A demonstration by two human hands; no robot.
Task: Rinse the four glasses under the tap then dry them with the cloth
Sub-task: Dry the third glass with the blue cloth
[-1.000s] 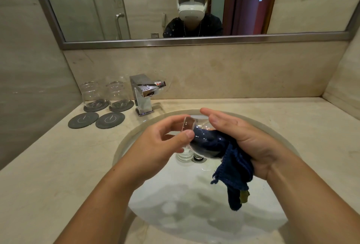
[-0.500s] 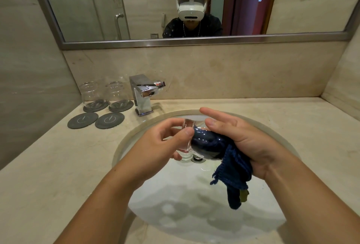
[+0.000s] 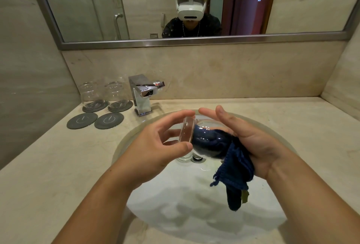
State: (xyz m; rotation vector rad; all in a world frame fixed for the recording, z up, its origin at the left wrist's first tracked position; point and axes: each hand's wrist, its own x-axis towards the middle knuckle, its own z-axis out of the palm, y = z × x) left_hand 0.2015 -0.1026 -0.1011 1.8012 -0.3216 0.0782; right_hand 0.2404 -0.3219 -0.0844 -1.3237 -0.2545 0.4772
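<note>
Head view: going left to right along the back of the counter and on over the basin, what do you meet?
Left clear round glass → second clear round glass → square chrome tap → clear glass held sideways, with the dark blue cloth stuffed into it.

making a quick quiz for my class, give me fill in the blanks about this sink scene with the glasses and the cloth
1. The left hand holds a glass stuffed with a dark ____ cloth.
2. ____ glasses stand on coasters left of the tap.
3. A further glass sits in the sink beside the ____.

Missing words: blue; two; drain
</note>
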